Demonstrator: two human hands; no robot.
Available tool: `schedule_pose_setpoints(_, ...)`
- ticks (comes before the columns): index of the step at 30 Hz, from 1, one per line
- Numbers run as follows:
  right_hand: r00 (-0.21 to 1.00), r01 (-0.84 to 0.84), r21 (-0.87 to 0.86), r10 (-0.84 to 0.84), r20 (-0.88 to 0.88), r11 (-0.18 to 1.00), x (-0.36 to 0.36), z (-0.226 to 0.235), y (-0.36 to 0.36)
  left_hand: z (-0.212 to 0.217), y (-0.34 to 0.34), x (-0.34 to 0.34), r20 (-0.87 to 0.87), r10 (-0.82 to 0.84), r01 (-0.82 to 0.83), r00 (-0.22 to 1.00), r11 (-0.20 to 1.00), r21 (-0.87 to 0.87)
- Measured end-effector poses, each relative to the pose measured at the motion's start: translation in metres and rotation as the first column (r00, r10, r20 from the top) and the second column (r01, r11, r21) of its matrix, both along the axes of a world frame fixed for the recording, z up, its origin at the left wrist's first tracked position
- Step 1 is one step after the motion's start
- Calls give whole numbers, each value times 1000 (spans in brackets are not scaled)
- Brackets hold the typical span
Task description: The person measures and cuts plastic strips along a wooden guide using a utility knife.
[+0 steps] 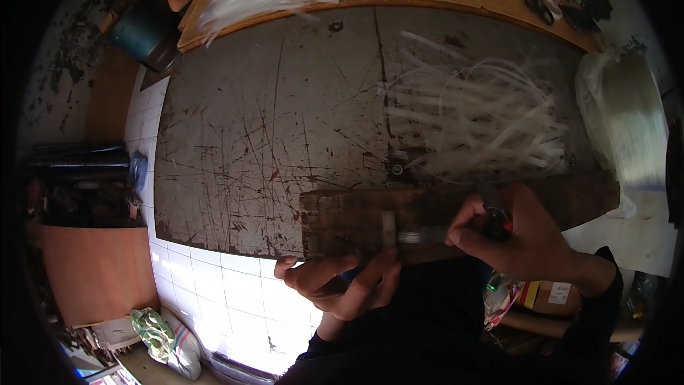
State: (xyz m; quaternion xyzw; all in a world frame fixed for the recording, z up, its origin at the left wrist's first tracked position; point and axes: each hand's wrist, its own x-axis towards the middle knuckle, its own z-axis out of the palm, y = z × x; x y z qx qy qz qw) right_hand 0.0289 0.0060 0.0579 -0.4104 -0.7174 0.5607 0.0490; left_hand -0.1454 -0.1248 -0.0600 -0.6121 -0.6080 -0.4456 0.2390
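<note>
Translucent strip (427,237) | left of right hand (519,235) | above wooden board (340,215)

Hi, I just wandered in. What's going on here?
A person is working at a dark wooden board along the near edge of a scratched grey table. Their right hand grips a dark tool. Their left hand is at the board's near edge, close to a small pale piece; whether it grips anything is unclear. Beyond the board lies a loose heap of translucent strips.
</note>
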Motion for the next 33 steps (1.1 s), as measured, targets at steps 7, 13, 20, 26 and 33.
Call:
schedule_pose_setpoints(7,1000,9,43,-10,27,999,0,2,-1,-1,-1,0,-41,-12,11,999,1000,-14)
schedule_pose_setpoints(13,999,-13,92,10,31,996,-3,4,-1,0,-3,1,-49,19,-20,999,999,-26)
schedule_pose_setpoints(20,1000,-27,131,25,14,991,-3,-2,-2,26,2,27,-96,168,-179,981,978,-111)
schedule_pose_setpoints(26,988,-89,64,80,131,994,11,17,2,51,2,34,-347,120,-219,930,941,-260)
schedule_pose_setpoints(33,967,140,17,-141,214,990,110,31,22,42,0,18,-455,92,-207,886,956,-209)
